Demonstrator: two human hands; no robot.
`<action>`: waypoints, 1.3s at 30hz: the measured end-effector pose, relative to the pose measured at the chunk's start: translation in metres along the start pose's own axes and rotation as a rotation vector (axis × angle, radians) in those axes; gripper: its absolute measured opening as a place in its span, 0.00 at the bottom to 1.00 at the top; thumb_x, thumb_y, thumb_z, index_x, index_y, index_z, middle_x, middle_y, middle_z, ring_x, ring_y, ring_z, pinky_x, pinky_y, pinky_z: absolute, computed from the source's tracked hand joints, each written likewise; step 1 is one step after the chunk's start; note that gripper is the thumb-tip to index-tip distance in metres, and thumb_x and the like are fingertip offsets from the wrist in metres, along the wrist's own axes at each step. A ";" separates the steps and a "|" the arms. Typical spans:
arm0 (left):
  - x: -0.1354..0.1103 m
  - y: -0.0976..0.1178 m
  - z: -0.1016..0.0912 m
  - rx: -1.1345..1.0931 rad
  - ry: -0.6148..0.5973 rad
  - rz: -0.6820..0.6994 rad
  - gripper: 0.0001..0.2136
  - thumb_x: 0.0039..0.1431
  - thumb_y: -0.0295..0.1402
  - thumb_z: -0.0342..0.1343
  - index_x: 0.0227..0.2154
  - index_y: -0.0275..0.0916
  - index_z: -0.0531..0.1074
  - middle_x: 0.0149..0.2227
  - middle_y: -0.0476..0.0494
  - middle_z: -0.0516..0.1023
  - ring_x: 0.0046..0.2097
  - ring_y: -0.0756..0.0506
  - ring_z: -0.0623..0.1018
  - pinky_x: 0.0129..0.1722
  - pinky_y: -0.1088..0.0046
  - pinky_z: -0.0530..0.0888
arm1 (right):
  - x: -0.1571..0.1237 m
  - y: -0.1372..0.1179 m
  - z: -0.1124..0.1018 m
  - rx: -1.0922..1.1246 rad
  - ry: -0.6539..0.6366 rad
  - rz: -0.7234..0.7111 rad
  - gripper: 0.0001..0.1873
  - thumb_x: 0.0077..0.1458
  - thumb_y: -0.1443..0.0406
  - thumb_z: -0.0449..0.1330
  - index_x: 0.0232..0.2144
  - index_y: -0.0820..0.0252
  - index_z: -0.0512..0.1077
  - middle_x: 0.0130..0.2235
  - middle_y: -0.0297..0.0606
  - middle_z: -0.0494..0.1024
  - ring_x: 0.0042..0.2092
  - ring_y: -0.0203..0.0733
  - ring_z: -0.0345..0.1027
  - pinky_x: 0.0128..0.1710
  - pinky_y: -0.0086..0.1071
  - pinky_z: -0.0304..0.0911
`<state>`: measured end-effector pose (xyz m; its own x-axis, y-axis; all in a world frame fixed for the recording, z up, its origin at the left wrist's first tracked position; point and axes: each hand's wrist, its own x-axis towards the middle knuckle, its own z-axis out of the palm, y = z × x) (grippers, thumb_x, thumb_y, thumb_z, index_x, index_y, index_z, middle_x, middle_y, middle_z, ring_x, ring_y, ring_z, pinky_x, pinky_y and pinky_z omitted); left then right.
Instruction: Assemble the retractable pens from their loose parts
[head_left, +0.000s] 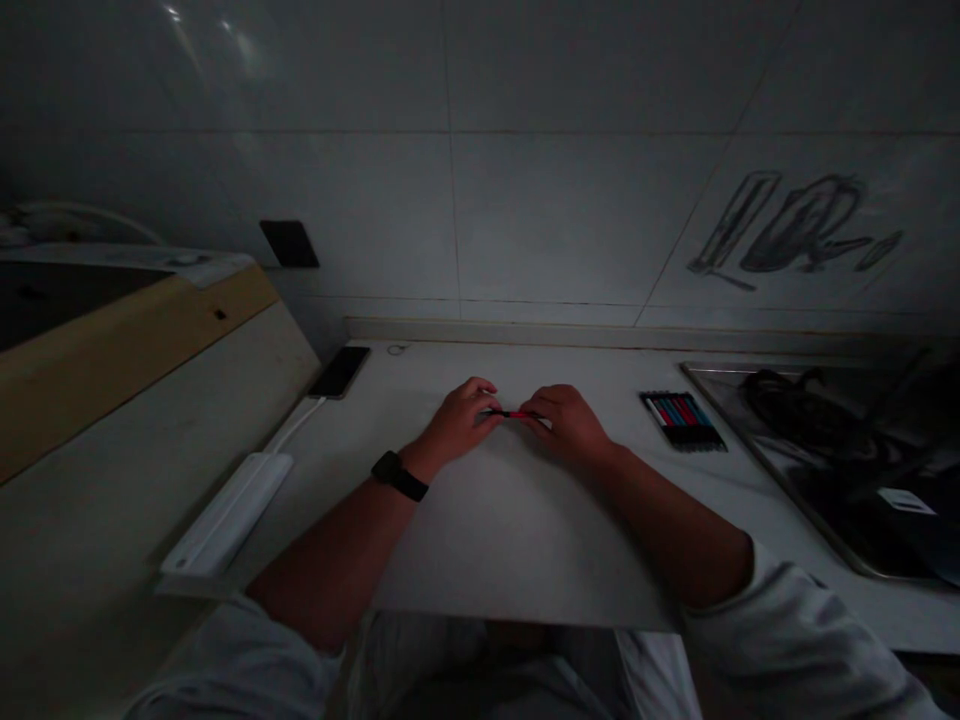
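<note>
Over the middle of the white countertop (517,540), a thin red and black pen (517,414) lies level between my two hands. My left hand (461,422), with a dark watch on its wrist, pinches the pen's left end. At the other end, the fingers of my right hand (566,422) close round it. Both tips of the pen are partly hidden by my fingers. To the right of my right hand, a row of several pens (682,420) in red, blue, white and black lies side by side on the counter.
A metal sink (750,450) with dark items in it is at the right. On the left, a phone (341,372) joins by a white cable to a white power strip (229,515), beside a slanted board with a wooden edge (142,370). A tiled wall (540,220) rises behind.
</note>
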<state>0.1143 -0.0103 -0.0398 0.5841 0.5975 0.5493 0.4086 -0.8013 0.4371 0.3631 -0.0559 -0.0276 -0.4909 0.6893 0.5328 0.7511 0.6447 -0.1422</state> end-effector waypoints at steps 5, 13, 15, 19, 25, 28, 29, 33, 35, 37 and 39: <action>0.001 0.002 -0.002 0.024 0.023 0.006 0.04 0.62 0.30 0.65 0.39 0.42 0.79 0.52 0.40 0.73 0.54 0.41 0.77 0.56 0.58 0.77 | -0.001 -0.003 -0.002 -0.002 -0.004 0.033 0.09 0.66 0.61 0.60 0.41 0.57 0.80 0.37 0.42 0.81 0.40 0.46 0.73 0.46 0.41 0.61; 0.004 0.002 -0.008 0.013 0.277 -0.098 0.04 0.63 0.30 0.64 0.40 0.41 0.77 0.48 0.42 0.72 0.51 0.43 0.76 0.55 0.59 0.76 | 0.005 0.012 -0.001 0.525 0.284 0.471 0.18 0.56 0.54 0.68 0.46 0.53 0.76 0.40 0.39 0.82 0.42 0.47 0.76 0.48 0.43 0.70; 0.004 0.004 -0.008 -0.014 0.281 -0.099 0.04 0.63 0.30 0.63 0.40 0.41 0.76 0.48 0.42 0.72 0.52 0.43 0.76 0.55 0.59 0.75 | 0.008 0.014 0.001 0.782 0.323 0.569 0.17 0.53 0.51 0.69 0.40 0.54 0.75 0.38 0.38 0.81 0.39 0.44 0.76 0.45 0.41 0.71; 0.002 0.009 -0.007 -0.047 0.189 -0.066 0.05 0.62 0.31 0.65 0.39 0.42 0.76 0.50 0.41 0.72 0.54 0.42 0.75 0.57 0.57 0.75 | 0.012 0.003 0.003 1.108 0.320 0.633 0.19 0.49 0.51 0.72 0.38 0.53 0.74 0.39 0.35 0.80 0.40 0.41 0.74 0.45 0.39 0.72; 0.000 0.015 -0.007 -0.102 -0.071 -0.016 0.09 0.59 0.39 0.68 0.38 0.42 0.78 0.55 0.39 0.71 0.57 0.39 0.76 0.59 0.55 0.75 | 0.013 -0.012 0.002 1.271 0.278 0.608 0.18 0.53 0.51 0.69 0.40 0.52 0.71 0.42 0.35 0.80 0.44 0.41 0.76 0.49 0.43 0.74; 0.000 0.015 -0.007 -0.108 -0.114 0.003 0.12 0.66 0.43 0.61 0.47 0.44 0.77 0.56 0.38 0.71 0.59 0.39 0.74 0.61 0.55 0.73 | 0.012 -0.001 -0.001 1.248 0.359 0.655 0.20 0.55 0.50 0.68 0.43 0.51 0.68 0.41 0.34 0.80 0.41 0.40 0.76 0.44 0.40 0.75; -0.001 0.014 -0.007 -0.101 -0.112 0.006 0.12 0.68 0.43 0.59 0.49 0.44 0.76 0.55 0.38 0.72 0.59 0.40 0.74 0.61 0.55 0.73 | 0.012 0.004 -0.003 1.217 0.386 0.673 0.22 0.55 0.50 0.68 0.46 0.50 0.68 0.40 0.33 0.79 0.39 0.39 0.75 0.41 0.38 0.75; -0.002 0.010 -0.005 -0.067 -0.117 0.008 0.13 0.70 0.43 0.55 0.49 0.43 0.76 0.53 0.39 0.73 0.56 0.41 0.76 0.58 0.57 0.75 | 0.009 0.025 -0.011 1.082 0.460 0.684 0.25 0.55 0.50 0.66 0.52 0.47 0.66 0.38 0.31 0.78 0.35 0.38 0.73 0.32 0.33 0.73; -0.002 0.010 -0.005 -0.058 -0.119 0.004 0.13 0.70 0.43 0.55 0.49 0.43 0.76 0.53 0.39 0.73 0.56 0.41 0.76 0.58 0.57 0.75 | 0.008 0.033 -0.014 1.046 0.477 0.676 0.23 0.56 0.50 0.65 0.50 0.47 0.67 0.39 0.31 0.77 0.35 0.37 0.73 0.31 0.32 0.73; -0.002 0.009 -0.005 -0.057 -0.119 0.002 0.13 0.71 0.43 0.54 0.49 0.43 0.76 0.52 0.39 0.73 0.55 0.41 0.76 0.58 0.57 0.75 | 0.007 0.039 -0.015 1.033 0.503 0.681 0.21 0.56 0.50 0.65 0.48 0.48 0.67 0.39 0.32 0.77 0.35 0.37 0.73 0.31 0.32 0.73; -0.002 0.009 -0.005 -0.058 -0.118 0.001 0.13 0.71 0.42 0.54 0.49 0.42 0.76 0.52 0.39 0.74 0.55 0.42 0.76 0.58 0.58 0.75 | 0.006 0.044 -0.016 1.029 0.530 0.693 0.20 0.56 0.51 0.65 0.47 0.48 0.68 0.38 0.32 0.77 0.34 0.37 0.73 0.30 0.32 0.72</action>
<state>0.1140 -0.0187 -0.0332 0.6645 0.5863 0.4634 0.3685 -0.7965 0.4793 0.4002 -0.0293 -0.0173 0.2553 0.9128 0.3188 -0.0114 0.3326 -0.9430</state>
